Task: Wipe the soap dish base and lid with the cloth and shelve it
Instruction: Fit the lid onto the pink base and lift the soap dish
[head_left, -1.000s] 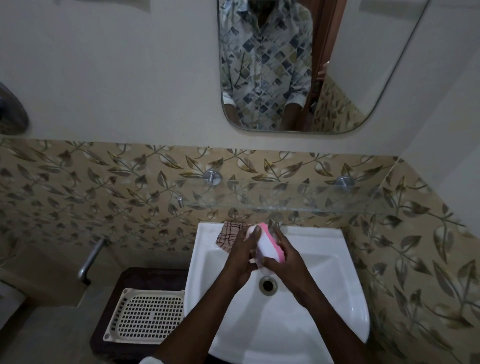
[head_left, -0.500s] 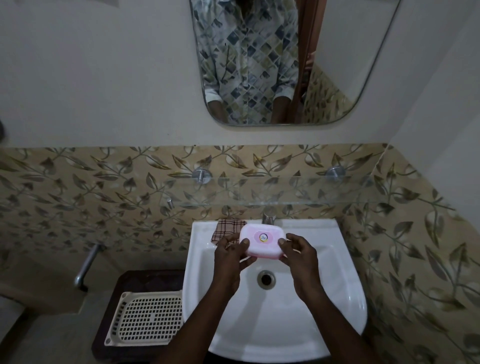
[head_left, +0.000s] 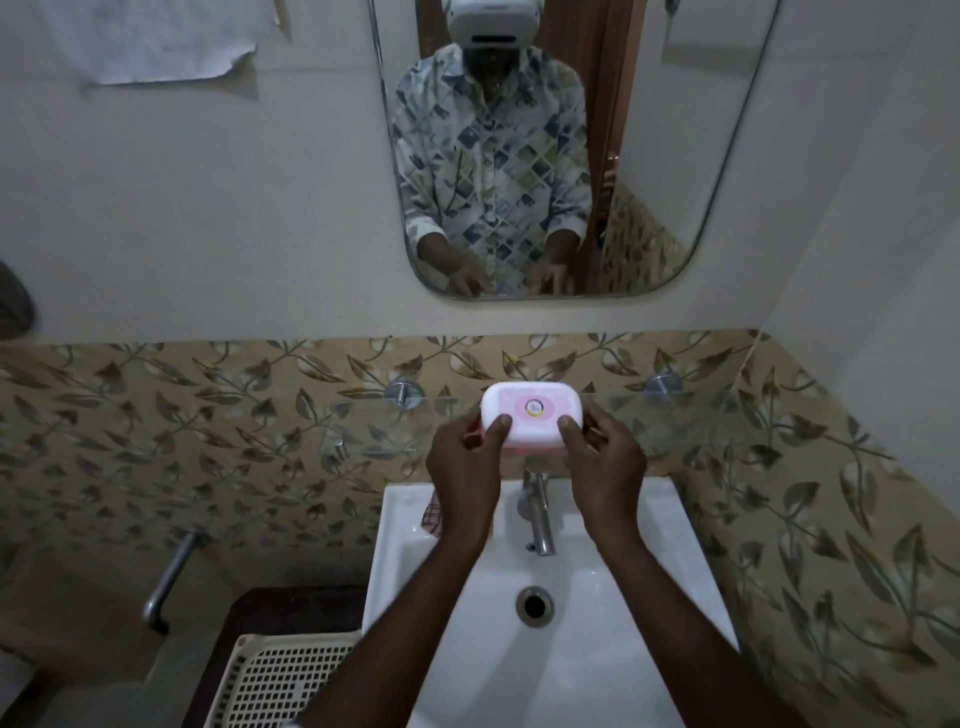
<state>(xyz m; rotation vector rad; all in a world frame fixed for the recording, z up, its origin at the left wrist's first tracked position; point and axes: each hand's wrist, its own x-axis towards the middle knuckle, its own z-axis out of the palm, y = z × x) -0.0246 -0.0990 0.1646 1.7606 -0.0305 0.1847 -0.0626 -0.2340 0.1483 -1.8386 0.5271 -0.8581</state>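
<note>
The soap dish (head_left: 530, 413), white lid closed over a pink base, is level with the glass shelf (head_left: 675, 415) above the sink; I cannot tell if it rests on the glass. My left hand (head_left: 465, 467) grips its left end, thumb on the lid. My right hand (head_left: 602, 462) grips its right end the same way. The checked cloth (head_left: 430, 514) lies on the back left rim of the sink, mostly hidden behind my left wrist.
A white sink (head_left: 649, 623) lies below with a chrome tap (head_left: 537, 514) and drain (head_left: 535, 603). Beside it to the left are a cream plastic basket (head_left: 280, 680) on a dark stand and a metal pipe (head_left: 169, 577). A mirror (head_left: 675, 156) hangs above.
Both hands turned the closed dish flat, then lifted it from over the basin up and away to the glass shelf. The cloth stayed on the sink rim.
</note>
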